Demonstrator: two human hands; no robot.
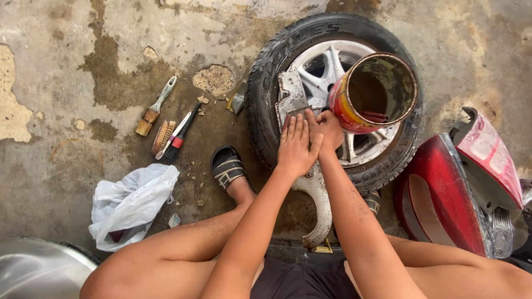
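Note:
A curved, worn whitish metal part (317, 194) lies across a tyre with a silver alloy rim (266, 83) flat on the concrete floor. My left hand (295, 147) presses flat on the part, fingers together and stretched out. My right hand (328, 128) sits beside it, fingers curled over a small dark piece (299, 111), possibly sandpaper, against the part's upper end. A rusty red and yellow tin can (354, 113) lies on its side on the rim, just right of my right hand, its open mouth facing up.
Several brushes (166, 124) lie on the floor left of the tyre, and a white plastic bag (130, 202) lower left. A red tail-light unit (460, 182) lies at the right. My sandalled foot (226, 166) rests by the tyre. A metal basin rim (39, 268) shows bottom left.

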